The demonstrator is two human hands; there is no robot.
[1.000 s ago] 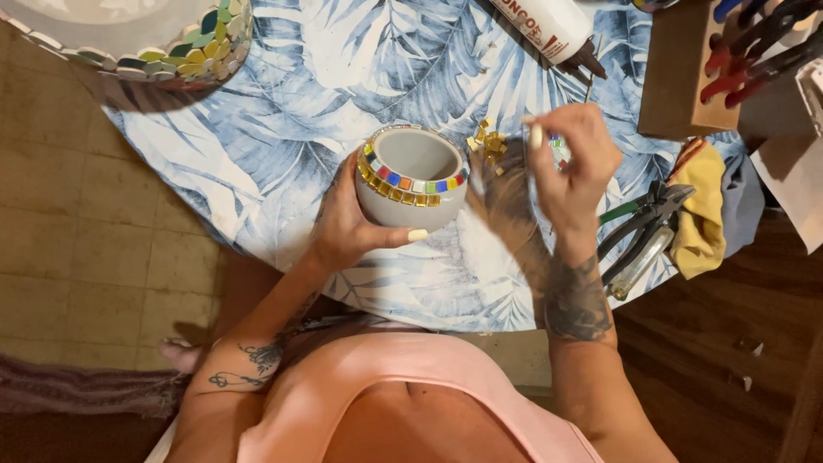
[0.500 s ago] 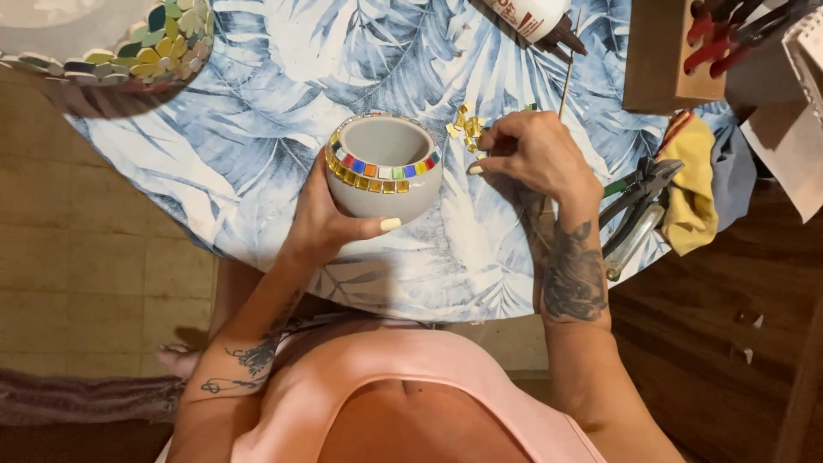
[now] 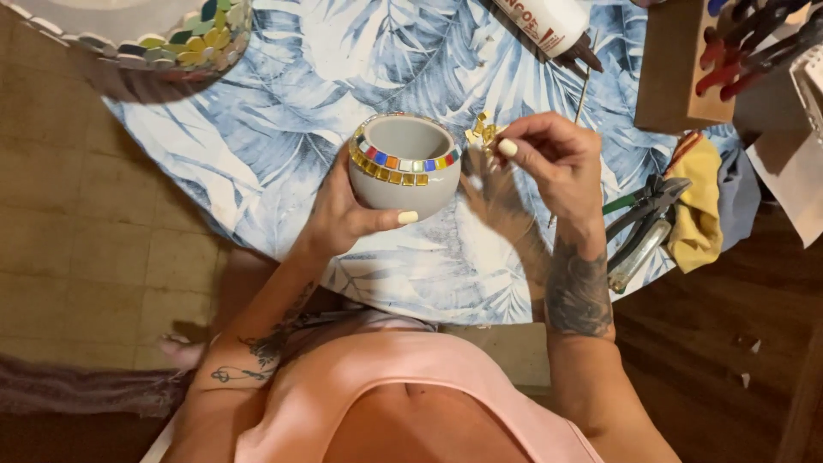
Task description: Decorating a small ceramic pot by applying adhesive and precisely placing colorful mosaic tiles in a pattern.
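Observation:
My left hand (image 3: 343, 214) grips a small round grey pot (image 3: 403, 180) from below and holds it above the table. A band of coloured and gold mosaic tiles runs around the pot's rim. My right hand (image 3: 549, 163) hovers just right of the pot with its fingers pinched together over a small heap of gold tile pieces (image 3: 478, 135). Whether a tile sits between the fingertips is too small to tell.
A round table with a blue leaf-print cloth (image 3: 283, 129). A glue bottle (image 3: 553, 26) lies at the top, a thin stick (image 3: 581, 99) below it. Pliers (image 3: 643, 214) and a yellow rag (image 3: 699, 201) lie right, a wooden tool block (image 3: 677, 64) beyond. A mosaic-edged bowl (image 3: 171, 39) sits top left.
My right hand has dropped from a raised position toward the gold pieces beside the pot and pinched its fingers. The left hand keeps the pot in nearly the same place.

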